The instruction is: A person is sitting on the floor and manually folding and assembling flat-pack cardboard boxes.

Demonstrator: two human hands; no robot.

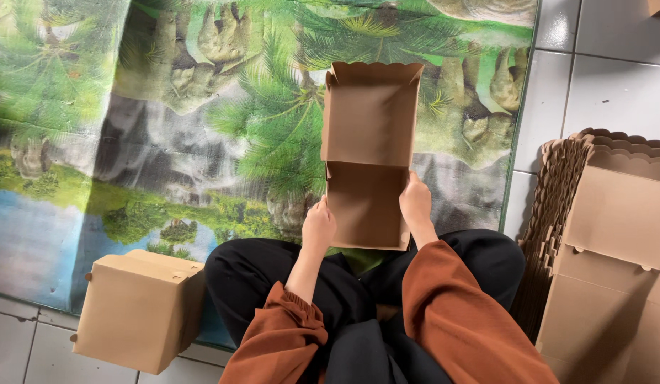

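Both hands, left (318, 226) & right (415, 201), grip brown cardboard box (369, 135), half-folded, scalloped lid up.

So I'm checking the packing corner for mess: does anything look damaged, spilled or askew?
Nothing stands out. The hands, left and right, hold a half-folded cardboard box by its sides; a finished box sits tilted beside the knee, and the flat blanks lean stacked.
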